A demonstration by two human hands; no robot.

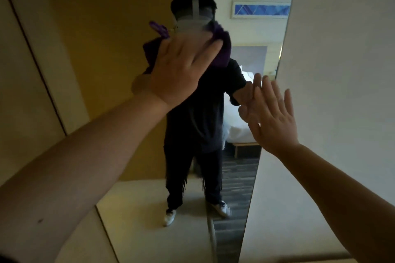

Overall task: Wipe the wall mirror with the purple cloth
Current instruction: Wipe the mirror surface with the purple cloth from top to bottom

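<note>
A tall wall mirror (119, 19) fills the middle of the head view, between a beige panel on the left and a white wall on the right. My left hand (181, 68) lies flat against the upper glass, pressing the purple cloth (222, 49) onto it; cloth edges stick out above and to the right of my fingers. My right hand (271, 117) rests flat on the mirror near its right edge, fingers apart, holding nothing. The glass reflects a person in dark clothes with both arms raised.
The white wall (342, 70) borders the mirror's right edge. A beige door panel (27, 92) with a dark seam stands at the left. In the reflection are a bed with white sheets, a framed blue picture and striped dark carpet.
</note>
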